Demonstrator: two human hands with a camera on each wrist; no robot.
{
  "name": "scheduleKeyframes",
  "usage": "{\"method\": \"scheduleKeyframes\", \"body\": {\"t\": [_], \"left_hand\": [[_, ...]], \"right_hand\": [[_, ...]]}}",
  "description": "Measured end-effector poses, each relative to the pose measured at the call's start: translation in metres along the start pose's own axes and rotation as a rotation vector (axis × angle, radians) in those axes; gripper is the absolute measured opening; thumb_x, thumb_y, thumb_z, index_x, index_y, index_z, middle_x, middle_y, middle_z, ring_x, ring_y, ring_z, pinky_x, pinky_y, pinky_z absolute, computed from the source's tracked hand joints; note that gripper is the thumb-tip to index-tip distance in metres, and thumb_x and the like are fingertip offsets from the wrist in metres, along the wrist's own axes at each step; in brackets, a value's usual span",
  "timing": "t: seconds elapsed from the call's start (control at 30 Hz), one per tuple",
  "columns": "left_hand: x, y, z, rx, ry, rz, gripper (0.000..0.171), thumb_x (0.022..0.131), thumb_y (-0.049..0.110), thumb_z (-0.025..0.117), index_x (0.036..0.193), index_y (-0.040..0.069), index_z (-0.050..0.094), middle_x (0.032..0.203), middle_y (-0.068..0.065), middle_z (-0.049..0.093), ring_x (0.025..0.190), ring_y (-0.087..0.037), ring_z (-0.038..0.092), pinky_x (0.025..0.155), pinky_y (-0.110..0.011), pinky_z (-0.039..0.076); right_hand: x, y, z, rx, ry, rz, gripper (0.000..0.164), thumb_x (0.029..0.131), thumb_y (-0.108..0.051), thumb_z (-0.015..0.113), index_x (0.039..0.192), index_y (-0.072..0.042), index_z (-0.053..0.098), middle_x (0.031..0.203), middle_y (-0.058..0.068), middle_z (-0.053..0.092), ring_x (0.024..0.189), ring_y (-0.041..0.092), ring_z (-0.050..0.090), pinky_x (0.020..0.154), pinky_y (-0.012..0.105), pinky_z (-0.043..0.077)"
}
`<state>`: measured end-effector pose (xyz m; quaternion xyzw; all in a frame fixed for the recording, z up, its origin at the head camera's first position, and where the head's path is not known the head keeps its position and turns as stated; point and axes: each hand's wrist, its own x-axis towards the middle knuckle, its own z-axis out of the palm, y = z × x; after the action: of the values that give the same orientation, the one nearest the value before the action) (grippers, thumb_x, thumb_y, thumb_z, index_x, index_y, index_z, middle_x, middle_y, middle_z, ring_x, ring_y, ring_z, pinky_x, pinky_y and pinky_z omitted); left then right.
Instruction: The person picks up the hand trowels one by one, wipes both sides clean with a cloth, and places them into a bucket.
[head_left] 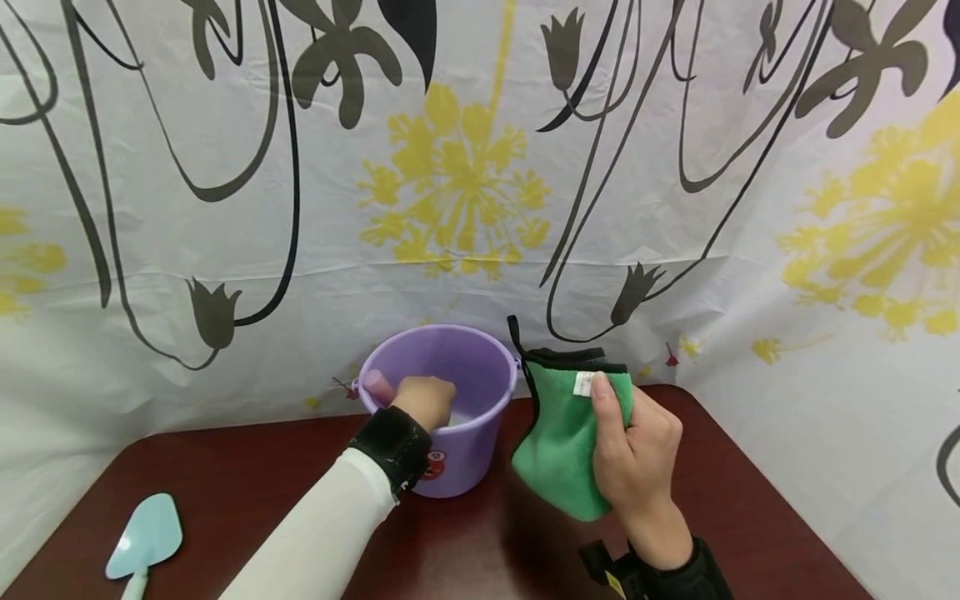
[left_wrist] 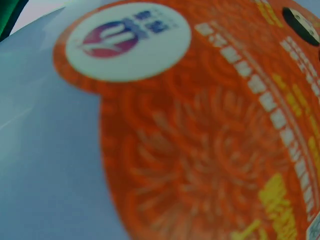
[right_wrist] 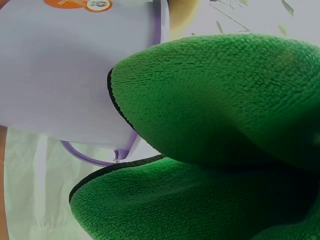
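A purple bucket (head_left: pixel 480 442) stands upright on the table near its back edge. My left hand (head_left: pixel 426 400) reaches over the near rim into it. The bucket wall hides those fingers, so I cannot tell what they hold. Beside that hand, a pink rounded end (head_left: pixel 378 387) shows inside the bucket. An orange-red sticker (left_wrist: pixel 190 150) on the bucket's outside fills the left wrist view. To the bucket's right, my right hand (head_left: pixel 637 442) grips a green cloth (head_left: pixel 562 442) with black edging and a white tag, thumb in front. The cloth (right_wrist: pixel 215 100) hangs in folds in the right wrist view.
At the front left of the dark red table (head_left: pixel 255 475) lies a light blue toy shovel (head_left: pixel 150 533). A white sheet (head_left: pixel 322 250) with grey and yellow plant prints hangs behind and beside the table. The bucket's handle (right_wrist: pixel 90 157) hangs at its side.
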<state>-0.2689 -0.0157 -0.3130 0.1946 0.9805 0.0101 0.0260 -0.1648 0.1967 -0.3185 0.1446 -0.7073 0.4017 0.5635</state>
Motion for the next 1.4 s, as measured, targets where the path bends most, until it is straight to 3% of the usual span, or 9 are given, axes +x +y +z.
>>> {"method": "scheduleKeyframes", "body": {"t": [0.47, 0.63, 0.73, 0.9, 1.13, 1.2, 1.3, 1.4], "left_hand": [[-0.002, 0.004, 0.004, -0.072, 0.015, 0.047, 0.006, 0.081, -0.001, 0.07, 0.08, 0.004, 0.067, 0.09, -0.015, 0.074, 0.086, -0.031, 0.072, 0.076, -0.053, 0.057], [0.005, 0.003, 0.005, -0.105, -0.063, 0.019, 0.003, 0.084, 0.008, 0.072, 0.083, 0.006, 0.07, 0.089, -0.012, 0.074, 0.085, -0.027, 0.071, 0.077, -0.049, 0.057], [0.01, 0.002, 0.004, -0.136, -0.126, 0.005, 0.01, 0.086, 0.018, 0.074, 0.085, 0.008, 0.07, 0.089, -0.008, 0.073, 0.085, -0.023, 0.069, 0.08, -0.046, 0.055], [0.013, 0.001, 0.003, -0.165, -0.156, 0.02, 0.015, 0.088, 0.024, 0.074, 0.083, 0.01, 0.07, 0.087, -0.006, 0.071, 0.083, -0.021, 0.066, 0.08, -0.043, 0.055], [0.012, -0.002, 0.001, -0.23, -0.082, 0.091, 0.023, 0.092, 0.031, 0.069, 0.101, 0.011, 0.075, 0.101, -0.004, 0.075, 0.091, -0.018, 0.069, 0.087, -0.042, 0.055], [0.007, -0.002, -0.003, -0.23, -0.029, 0.094, 0.025, 0.094, 0.035, 0.068, 0.104, 0.014, 0.075, 0.106, -0.003, 0.075, 0.097, -0.02, 0.07, 0.09, -0.044, 0.055], [-0.006, -0.003, -0.008, -0.249, 0.079, 0.093, 0.023, 0.095, 0.038, 0.067, 0.104, 0.018, 0.075, 0.102, 0.002, 0.075, 0.094, -0.017, 0.069, 0.085, -0.043, 0.055], [-0.023, -0.003, -0.015, -0.348, 0.176, 0.116, 0.019, 0.097, 0.036, 0.066, 0.102, 0.021, 0.074, 0.095, 0.008, 0.074, 0.084, -0.009, 0.066, 0.077, -0.035, 0.054]], "right_hand": [[-0.004, 0.0, -0.003, -0.002, -0.025, -0.023, 0.044, 0.092, 0.002, 0.062, 0.053, -0.011, 0.047, 0.049, 0.001, 0.043, 0.048, -0.003, 0.042, 0.043, 0.018, 0.035], [-0.004, 0.001, -0.002, 0.0, -0.034, -0.037, 0.043, 0.092, 0.003, 0.062, 0.054, -0.012, 0.047, 0.05, 0.0, 0.044, 0.048, -0.003, 0.042, 0.043, 0.018, 0.035], [-0.005, 0.002, -0.001, 0.008, -0.039, -0.045, 0.043, 0.091, 0.004, 0.062, 0.054, -0.012, 0.046, 0.051, -0.001, 0.042, 0.049, -0.003, 0.04, 0.043, 0.017, 0.034], [-0.004, 0.001, 0.0, 0.016, -0.043, -0.056, 0.044, 0.091, 0.005, 0.062, 0.054, -0.013, 0.045, 0.051, -0.001, 0.04, 0.048, -0.003, 0.039, 0.044, 0.017, 0.033], [-0.003, 0.0, 0.001, 0.027, -0.051, -0.065, 0.043, 0.09, 0.005, 0.062, 0.055, -0.013, 0.045, 0.051, -0.001, 0.04, 0.047, -0.002, 0.04, 0.043, 0.017, 0.034], [-0.003, 0.0, 0.001, 0.032, -0.052, -0.067, 0.044, 0.09, 0.005, 0.062, 0.055, -0.013, 0.045, 0.05, -0.001, 0.039, 0.047, -0.002, 0.039, 0.043, 0.016, 0.034], [-0.002, 0.0, 0.0, 0.033, -0.048, -0.067, 0.043, 0.091, 0.005, 0.062, 0.055, -0.013, 0.046, 0.051, -0.001, 0.041, 0.048, -0.003, 0.04, 0.044, 0.017, 0.035], [-0.001, -0.001, -0.001, 0.033, -0.042, -0.065, 0.043, 0.091, 0.004, 0.062, 0.055, -0.012, 0.047, 0.051, -0.001, 0.043, 0.048, -0.003, 0.041, 0.044, 0.017, 0.035]]}}
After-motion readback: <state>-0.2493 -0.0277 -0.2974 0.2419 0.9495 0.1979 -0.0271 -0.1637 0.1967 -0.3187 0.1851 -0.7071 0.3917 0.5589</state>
